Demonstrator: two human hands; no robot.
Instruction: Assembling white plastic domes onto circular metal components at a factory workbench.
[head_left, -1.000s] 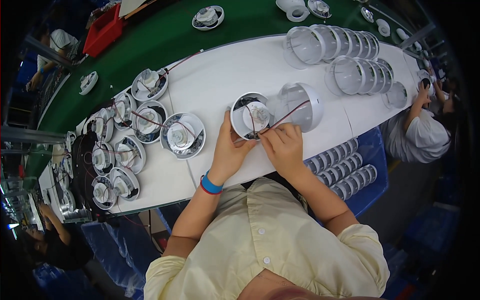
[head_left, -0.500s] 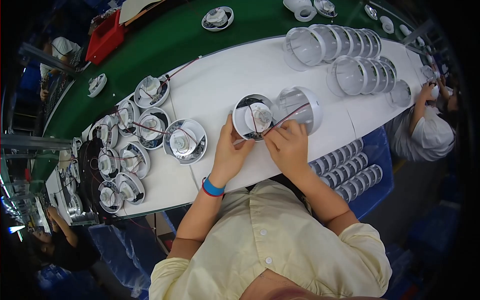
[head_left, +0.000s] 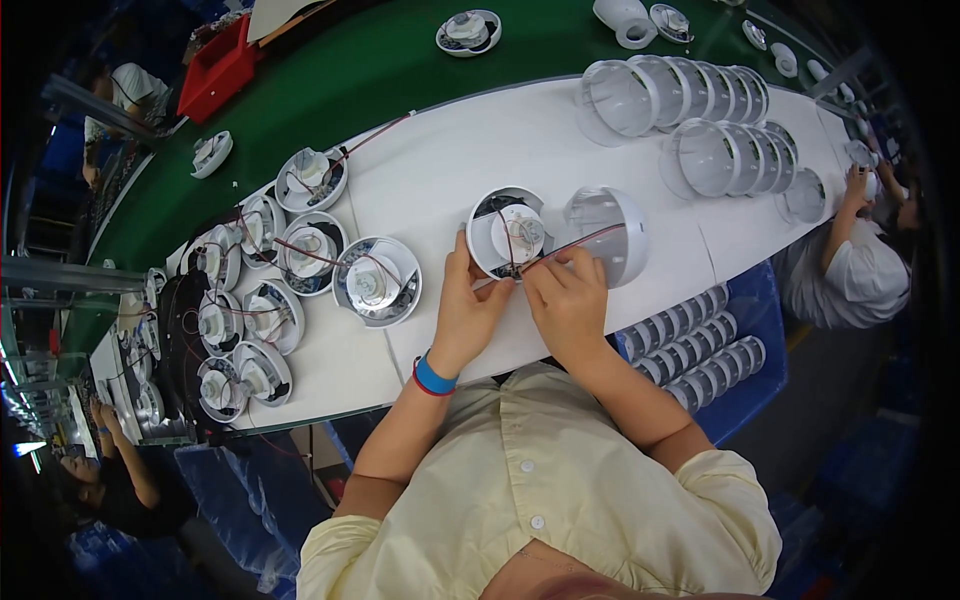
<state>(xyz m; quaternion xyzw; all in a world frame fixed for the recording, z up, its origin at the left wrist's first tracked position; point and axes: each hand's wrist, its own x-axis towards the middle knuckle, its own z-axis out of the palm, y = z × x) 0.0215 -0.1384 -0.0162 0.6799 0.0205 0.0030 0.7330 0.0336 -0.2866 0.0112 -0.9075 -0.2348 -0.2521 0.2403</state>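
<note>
My left hand (head_left: 468, 318) grips the lower left rim of a round white housing (head_left: 481, 240), which has a white disc-shaped part and dark components inside. Over that disc arches a thin wire. At the housing's lower right edge, the fingers of my right hand (head_left: 568, 308) are pinched on a dark red wire (head_left: 588, 239). The wire runs up and right, across a translucent white cup (head_left: 628, 245) lying on its side just beyond that hand. My fingertips partly cover the wire's inner end, so where it joins is hidden.
Several similar wired housings (head_left: 375, 282) crowd the white table (head_left: 450, 150) to the left. Nested translucent cups (head_left: 705, 160) lie in rows at the back right. A blue crate (head_left: 768, 375) of white rings stands at right. Beyond are a green conveyor (head_left: 365, 70), a red bin (head_left: 213, 72) and co-workers.
My right hand has shifted slightly left and down, still pinching the wire, which now slants less steeply. The left hand keeps its hold on the housing. The whole view has moved slightly.
</note>
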